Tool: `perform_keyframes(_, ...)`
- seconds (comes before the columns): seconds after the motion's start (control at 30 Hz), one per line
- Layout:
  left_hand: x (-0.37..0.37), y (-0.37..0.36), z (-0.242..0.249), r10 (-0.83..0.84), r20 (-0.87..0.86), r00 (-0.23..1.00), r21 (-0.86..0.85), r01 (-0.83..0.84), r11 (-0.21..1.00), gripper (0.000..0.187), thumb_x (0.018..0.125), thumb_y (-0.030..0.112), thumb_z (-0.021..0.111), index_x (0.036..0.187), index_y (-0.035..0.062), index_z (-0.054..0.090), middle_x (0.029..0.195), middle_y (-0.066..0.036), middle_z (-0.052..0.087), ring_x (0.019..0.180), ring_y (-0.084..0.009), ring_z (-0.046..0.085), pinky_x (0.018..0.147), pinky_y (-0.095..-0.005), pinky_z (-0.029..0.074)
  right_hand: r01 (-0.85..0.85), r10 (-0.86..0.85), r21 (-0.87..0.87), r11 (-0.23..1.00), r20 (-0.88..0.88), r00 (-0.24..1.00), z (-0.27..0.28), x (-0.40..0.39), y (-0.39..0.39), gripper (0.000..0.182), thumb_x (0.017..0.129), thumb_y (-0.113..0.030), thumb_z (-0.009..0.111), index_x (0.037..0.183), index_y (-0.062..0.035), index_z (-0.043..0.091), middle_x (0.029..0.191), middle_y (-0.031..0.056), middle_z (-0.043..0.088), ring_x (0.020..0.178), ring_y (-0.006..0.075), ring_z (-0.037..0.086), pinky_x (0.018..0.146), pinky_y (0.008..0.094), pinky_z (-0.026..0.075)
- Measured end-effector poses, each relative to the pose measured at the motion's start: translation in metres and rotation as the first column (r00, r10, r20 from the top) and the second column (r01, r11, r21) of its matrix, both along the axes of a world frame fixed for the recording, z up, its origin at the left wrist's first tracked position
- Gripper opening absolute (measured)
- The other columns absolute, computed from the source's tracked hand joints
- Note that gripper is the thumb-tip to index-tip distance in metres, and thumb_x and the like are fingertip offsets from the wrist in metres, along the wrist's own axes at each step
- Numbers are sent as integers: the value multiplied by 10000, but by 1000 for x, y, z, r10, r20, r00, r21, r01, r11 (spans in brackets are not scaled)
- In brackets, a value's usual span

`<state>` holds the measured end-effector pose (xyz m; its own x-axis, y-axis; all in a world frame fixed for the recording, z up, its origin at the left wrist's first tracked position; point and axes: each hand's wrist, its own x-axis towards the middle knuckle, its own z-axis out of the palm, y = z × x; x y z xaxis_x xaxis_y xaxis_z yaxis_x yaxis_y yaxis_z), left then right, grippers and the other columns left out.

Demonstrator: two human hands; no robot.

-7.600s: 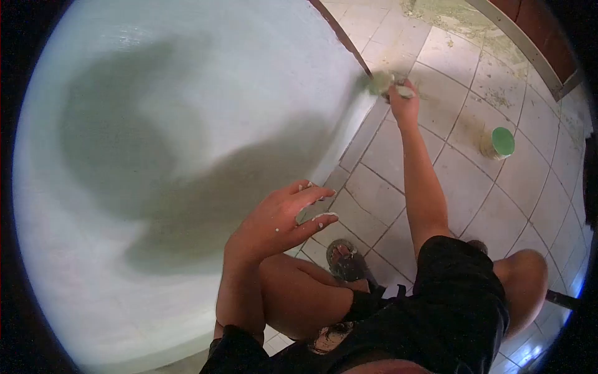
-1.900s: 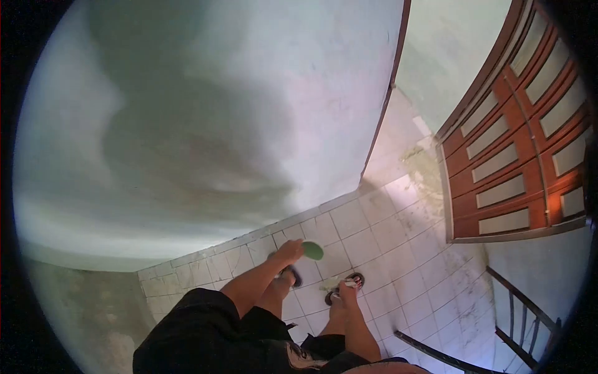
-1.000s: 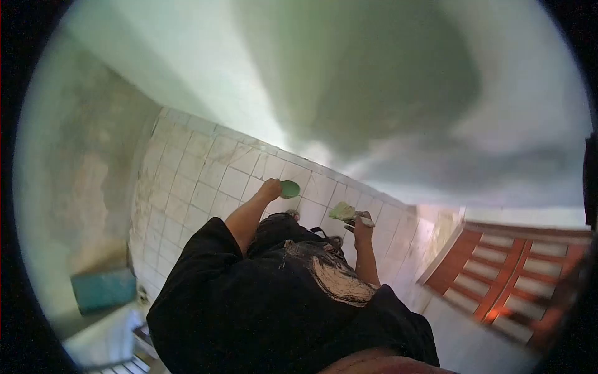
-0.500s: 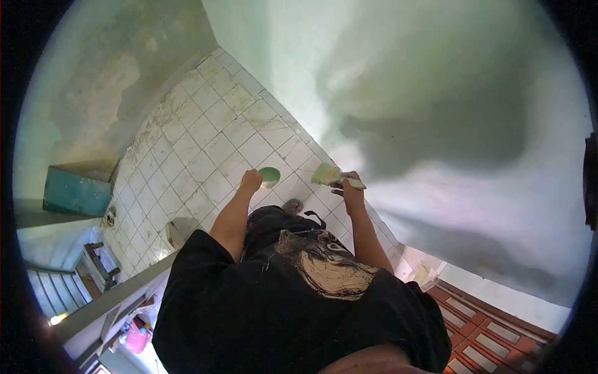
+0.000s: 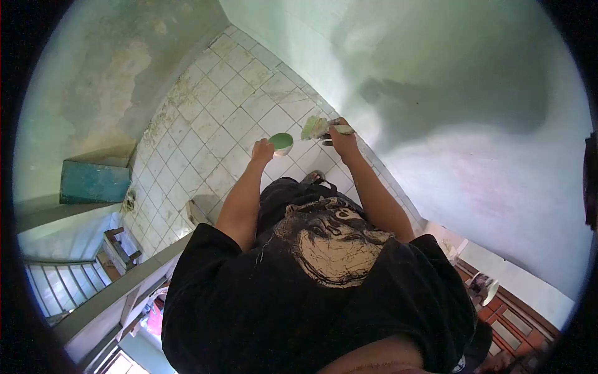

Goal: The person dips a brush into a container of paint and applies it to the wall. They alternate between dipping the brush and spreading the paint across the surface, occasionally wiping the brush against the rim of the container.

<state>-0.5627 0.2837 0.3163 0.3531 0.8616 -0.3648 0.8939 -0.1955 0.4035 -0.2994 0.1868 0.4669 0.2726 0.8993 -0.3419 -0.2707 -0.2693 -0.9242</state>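
Observation:
My left hand [image 5: 262, 151] grips the edge of a small white bowl [image 5: 283, 151] with green paint in it. The fingers close around its left side, out in front of my body. In my right hand [image 5: 343, 141] is a wide paintbrush [image 5: 315, 128], held by the handle. Its pale green bristles point left toward the bowl, a small gap away from the rim. Beside the right hand rises the pale green wall [image 5: 436, 106], with a large shadow across it.
White floor tiles [image 5: 218, 112], stained in places, lie below. A teal box [image 5: 93, 182] is at the left by a patchy wall [image 5: 118, 75]. A wooden frame [image 5: 121, 249] stands lower left, near a long ledge [image 5: 118, 293]. Red-brown panelled woodwork [image 5: 517, 324] is at lower right.
Both hands have come up in the view, with the bowl and brush still held. The bristles are closer to the bowl than before. The whole view has shifted somewhat.

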Motion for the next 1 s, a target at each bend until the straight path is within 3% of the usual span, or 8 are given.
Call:
perform_keyframes(0.17,15,18,-45,-223,-150,963,235,254,938,174,708,193,610,771,32,633,844,-164,612,831,-290,604,709,-393,484,113,-113,5,994,-25,993,-15,8,-11,132,837,-145,510,937,-61,490,822,85,584,717,164,603,557,306,524)
perform_keyframes(0.23,31,9,-11,-473,-325,819,172,543,822,257,617,179,706,823,50,623,813,-154,595,870,-285,579,708,-405,476,138,-137,9,990,-33,990,-25,18,-22,127,850,-148,507,940,-61,489,813,80,586,702,160,599,549,306,521)
perform_keyframes(0.43,74,-14,-19,-718,-401,568,236,822,518,200,631,192,700,757,70,604,772,-125,596,726,-275,593,615,-408,473,444,-443,11,896,-55,895,-50,50,-110,120,841,-160,536,905,-64,500,765,70,584,664,154,597,506,296,514)
perform_keyframes(0.5,96,-31,-25,-712,-261,652,187,758,625,217,638,205,698,761,63,589,765,-131,589,706,-278,590,614,-411,471,575,-575,-7,818,-26,818,-53,62,-157,132,840,-167,540,912,-65,500,770,72,586,664,155,597,505,299,515)
perform_keyframes(0.63,136,-67,-49,-884,-439,163,180,980,91,185,702,215,654,779,59,594,787,-143,580,704,-288,591,581,-415,469,783,-791,-115,612,-79,607,-68,63,-268,169,822,-129,530,978,-87,480,837,80,575,721,186,619,531,311,519)
perform_keyframes(0.7,162,-112,-25,-890,-364,275,138,961,240,148,691,151,646,797,53,617,783,-149,582,712,-283,599,594,-389,490,870,-879,-146,471,-166,448,-94,55,-329,180,825,-142,537,989,-96,479,847,77,584,724,184,621,534,308,515)
perform_keyframes(0.77,193,-94,-19,-892,-449,-47,29,997,-68,109,689,133,630,762,51,632,785,-152,590,726,-287,605,616,-378,500,907,-927,-200,372,-141,349,-74,51,-342,179,829,-158,535,988,-99,480,853,81,593,712,178,621,540,308,512)
perform_keyframes(1.0,297,-162,-37,-863,-444,-242,47,955,-291,84,673,115,631,726,50,640,780,-154,600,733,-296,608,634,-380,505,930,-992,-352,108,-96,79,-107,44,-447,181,825,-176,539,988,-109,496,845,76,597,720,175,617,550,305,499)
